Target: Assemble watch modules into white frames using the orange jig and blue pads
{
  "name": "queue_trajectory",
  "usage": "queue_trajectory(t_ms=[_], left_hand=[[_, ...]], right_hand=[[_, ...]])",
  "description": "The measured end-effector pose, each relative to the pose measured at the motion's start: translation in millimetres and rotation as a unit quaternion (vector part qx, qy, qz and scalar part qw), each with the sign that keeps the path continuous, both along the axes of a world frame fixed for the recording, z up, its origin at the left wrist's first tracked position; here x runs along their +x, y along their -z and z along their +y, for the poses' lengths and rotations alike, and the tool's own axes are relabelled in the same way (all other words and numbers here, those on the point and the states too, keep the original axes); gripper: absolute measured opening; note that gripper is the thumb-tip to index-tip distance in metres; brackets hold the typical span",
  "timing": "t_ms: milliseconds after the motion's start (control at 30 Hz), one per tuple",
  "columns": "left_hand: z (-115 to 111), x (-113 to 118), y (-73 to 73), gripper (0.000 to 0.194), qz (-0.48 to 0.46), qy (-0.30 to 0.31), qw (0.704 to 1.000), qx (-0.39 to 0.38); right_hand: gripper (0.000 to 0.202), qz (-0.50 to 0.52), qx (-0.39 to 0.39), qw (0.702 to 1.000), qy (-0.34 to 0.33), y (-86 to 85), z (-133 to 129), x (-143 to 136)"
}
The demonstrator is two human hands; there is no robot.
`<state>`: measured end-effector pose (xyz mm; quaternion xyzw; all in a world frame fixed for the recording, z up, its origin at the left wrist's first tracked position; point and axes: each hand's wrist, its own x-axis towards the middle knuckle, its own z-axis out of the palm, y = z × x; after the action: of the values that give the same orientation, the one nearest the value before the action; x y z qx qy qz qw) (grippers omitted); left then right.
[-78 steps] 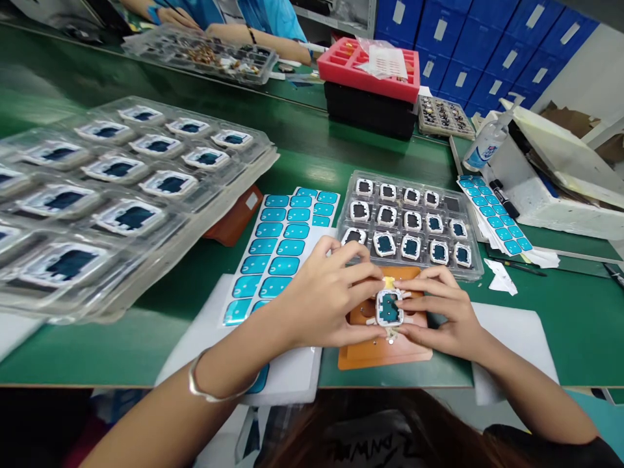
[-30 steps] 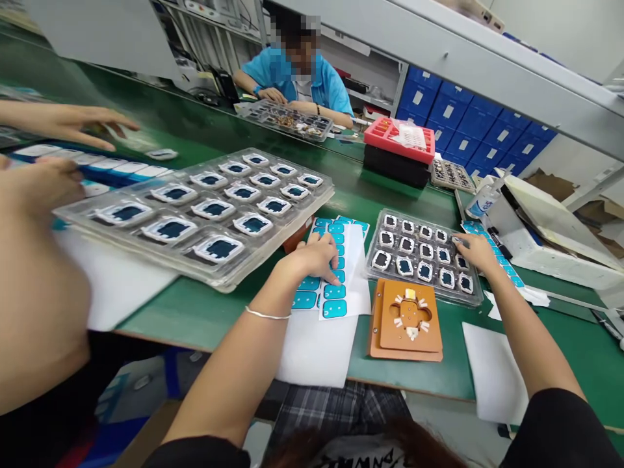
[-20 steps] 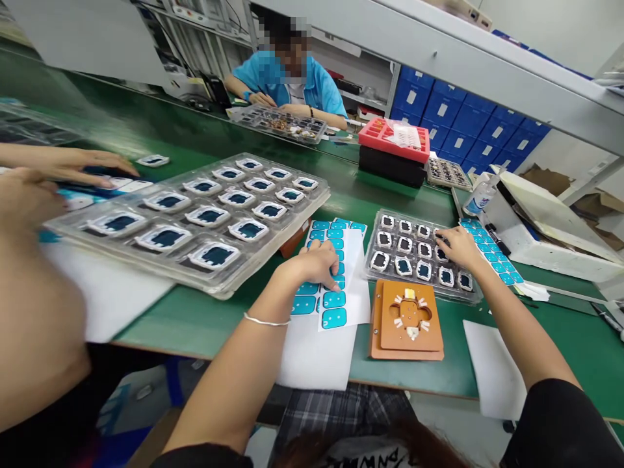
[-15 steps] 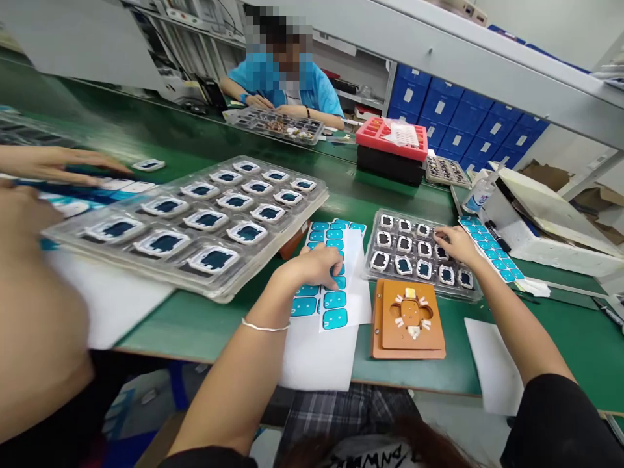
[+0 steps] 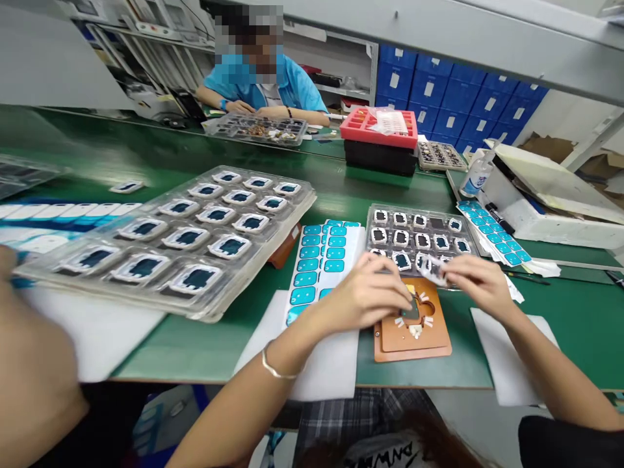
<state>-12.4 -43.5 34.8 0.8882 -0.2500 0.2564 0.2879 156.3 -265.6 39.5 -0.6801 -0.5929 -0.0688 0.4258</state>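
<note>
My left hand point(image 5: 373, 292) is over the left part of the orange fixture point(image 5: 436, 331), its fingers closed on a small dark piece point(image 5: 412, 311) at the fixture's recess. My right hand point(image 5: 478, 279) pinches a white frame point(image 5: 433, 268) in the air, between the fixture and the clear tray point(image 5: 475, 244). Several white frames with dark centres sit in that tray, and one pocket in its back row holds none. Sheets of teal stickers point(image 5: 305, 263) lie left of the fixture, partly behind my left hand.
A large stacked tray of white frames point(image 5: 229, 266) stands at the left, beside a person's blurred arm point(image 5: 39, 351). Another person point(image 5: 266, 84) sits across the bench. A red bin point(image 5: 380, 130), a bottle point(image 5: 475, 175) and a white foam box point(image 5: 546, 214) stand farther back.
My left hand has moved right from the sticker sheets to the fixture, now with a dark piece. My right hand has lifted a white frame from the tray and come nearer. The neighbour's hand has left the stickers.
</note>
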Motion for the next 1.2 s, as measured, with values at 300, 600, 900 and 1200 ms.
queue_trajectory(t_ms=[300,600,900,1200], left_hand=[[-12,-6,6.6,0.029,0.029,-0.015,0.988,0.149],[-15,-11,-2.2,0.033,0.065,0.005,0.988,0.138],[-20,-11,-3.5,0.019,0.045,-0.068,0.992,0.101],[-18,-8,1.5,0.044,0.025,-0.148,0.980,0.133]], right_hand=[[0.012,-0.101,-0.003,0.987,-0.126,24.2,-13,-23],[0.031,0.009,-0.041,0.997,-0.061,19.8,-11,-18],[0.024,-0.027,0.001,0.996,-0.080,21.1,-4,-21],[0.026,-0.073,0.051,0.992,-0.087,25.9,6,-39]])
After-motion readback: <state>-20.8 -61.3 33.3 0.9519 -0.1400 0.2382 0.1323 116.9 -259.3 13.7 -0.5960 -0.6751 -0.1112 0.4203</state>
